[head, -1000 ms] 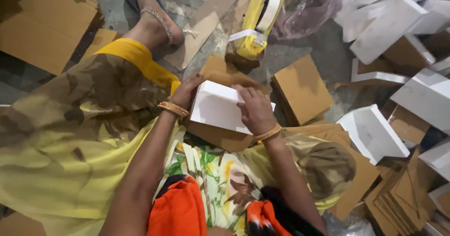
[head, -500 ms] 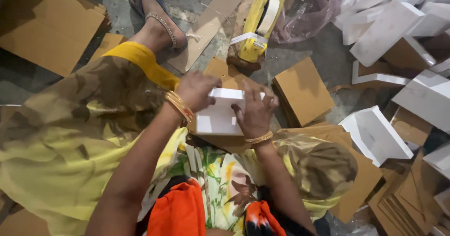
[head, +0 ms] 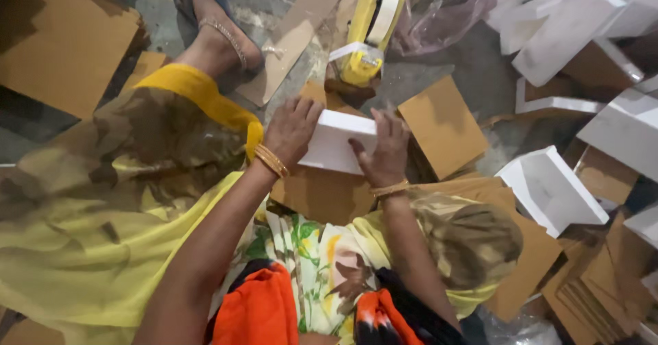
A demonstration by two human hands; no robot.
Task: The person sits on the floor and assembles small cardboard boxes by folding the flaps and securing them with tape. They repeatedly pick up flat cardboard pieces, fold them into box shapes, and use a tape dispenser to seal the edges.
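A small white cardboard box [head: 334, 141] rests over brown card pieces on my lap. My left hand [head: 291, 131] grips its left side, fingers curled over the top edge. On its right side lies my right hand [head: 385, 150], thumb pressing the white face. Both wrists wear gold bangles. Under the box a brown cardboard sheet [head: 322, 194] lies flat.
A yellow tape dispenser [head: 367, 37] stands on the floor just beyond the box. A brown card stack [head: 445, 126] sits to the right. White folded boxes [head: 548, 187] are heaped at the right. My sandalled foot [head: 216, 33] stretches out at upper left, beside a big brown sheet [head: 62, 43].
The white box has been turned and drawn closer between both hands. My left hand shifted from the box's left corner onto its side; the right hand slid to the right edge.
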